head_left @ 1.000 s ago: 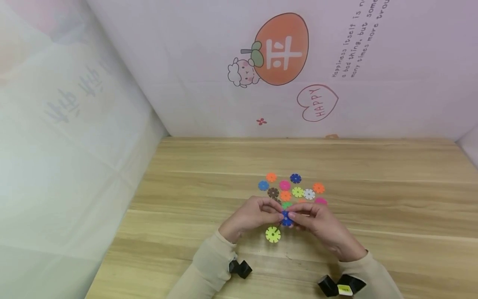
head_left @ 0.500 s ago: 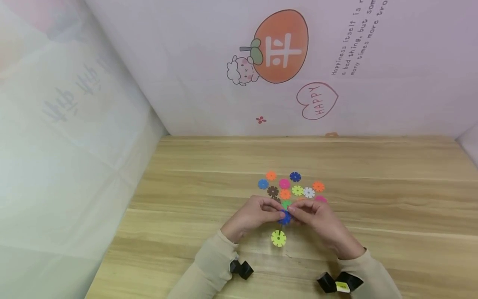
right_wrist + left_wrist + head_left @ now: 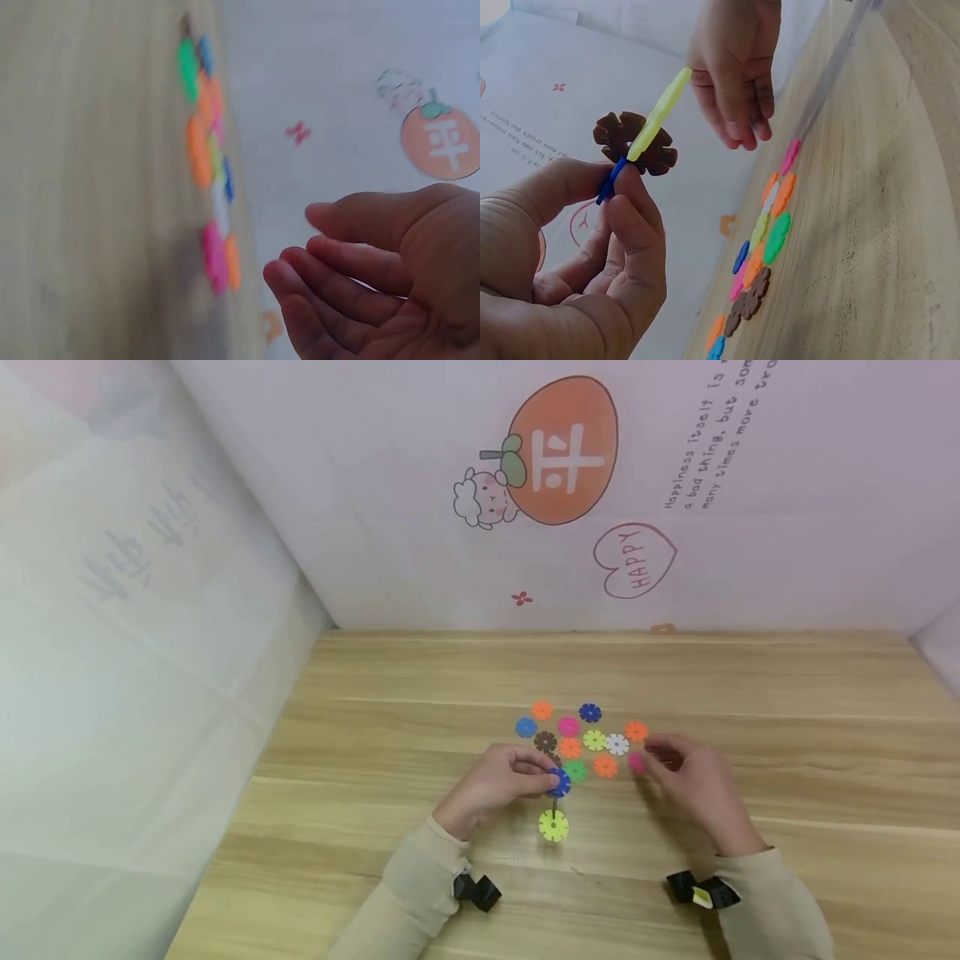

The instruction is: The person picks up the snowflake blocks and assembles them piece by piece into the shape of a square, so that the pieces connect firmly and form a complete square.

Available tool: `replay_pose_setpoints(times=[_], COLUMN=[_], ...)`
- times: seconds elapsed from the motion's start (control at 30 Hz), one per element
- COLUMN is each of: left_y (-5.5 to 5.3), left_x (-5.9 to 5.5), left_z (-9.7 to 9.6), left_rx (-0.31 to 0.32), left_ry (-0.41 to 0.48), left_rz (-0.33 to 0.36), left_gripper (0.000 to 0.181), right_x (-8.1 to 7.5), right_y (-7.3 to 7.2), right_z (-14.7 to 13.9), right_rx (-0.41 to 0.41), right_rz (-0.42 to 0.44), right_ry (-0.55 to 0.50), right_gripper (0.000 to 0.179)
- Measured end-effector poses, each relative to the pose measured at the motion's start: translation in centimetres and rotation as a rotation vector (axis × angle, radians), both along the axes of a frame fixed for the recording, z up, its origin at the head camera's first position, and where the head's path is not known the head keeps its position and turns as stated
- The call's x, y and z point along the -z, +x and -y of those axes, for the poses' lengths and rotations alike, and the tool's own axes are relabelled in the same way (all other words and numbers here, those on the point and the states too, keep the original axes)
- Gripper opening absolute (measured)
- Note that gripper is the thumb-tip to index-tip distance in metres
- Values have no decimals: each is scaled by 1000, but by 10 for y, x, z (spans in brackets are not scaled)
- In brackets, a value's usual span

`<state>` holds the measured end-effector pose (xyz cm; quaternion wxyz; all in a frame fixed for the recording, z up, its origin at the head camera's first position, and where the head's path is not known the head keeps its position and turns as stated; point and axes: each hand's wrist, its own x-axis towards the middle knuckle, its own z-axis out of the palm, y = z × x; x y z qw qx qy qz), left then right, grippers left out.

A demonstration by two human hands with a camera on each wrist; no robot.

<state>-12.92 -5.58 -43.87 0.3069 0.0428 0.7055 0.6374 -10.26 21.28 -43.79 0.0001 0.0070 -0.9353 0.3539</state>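
Note:
My left hand [image 3: 506, 781] pinches a notched dark blue plastic disc [image 3: 610, 182] between thumb and fingers. In the left wrist view, a brown disc [image 3: 613, 133] and a yellow-green disc [image 3: 660, 112] join onto it, slotted together at angles. This joined piece is held up above the table; the head view shows the yellow disc facing up, nearest the body. My right hand [image 3: 697, 785] holds nothing, its thumb apart from its relaxed fingers in the right wrist view. It hovers at the pink disc [image 3: 636, 763], which lies at the right of the loose discs.
Several loose notched discs lie flat beyond the hands, among them a green disc [image 3: 575, 771], an orange disc [image 3: 605, 767] and a white disc [image 3: 617, 744]. The wooden table [image 3: 420, 693] ends at a printed cloth backdrop [image 3: 405, 527].
My right hand has let go of the joined discs and moved right to the pink disc. My left hand has shifted slightly left, still pinching the blue disc.

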Motion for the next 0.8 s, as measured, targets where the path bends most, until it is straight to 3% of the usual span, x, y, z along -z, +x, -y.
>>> replay_pose_setpoints(times=[0.1,0.37,0.8], left_y=[0,-1,-2], left_x=[0,0,-1], left_z=[1,1,-1], left_rx=[0,9,20], left_ry=[0,-15,-24], left_rz=[6,-13,-9], left_gripper=[14,14,12], right_x=[7,21,24], right_y=[-2,-6,-10], right_z=[-5,-6,-5], right_rx=[0,-33,-44], right_rz=[-39,-27,-24], right_ry=[57,130,147], right_gripper=[36,39,28])
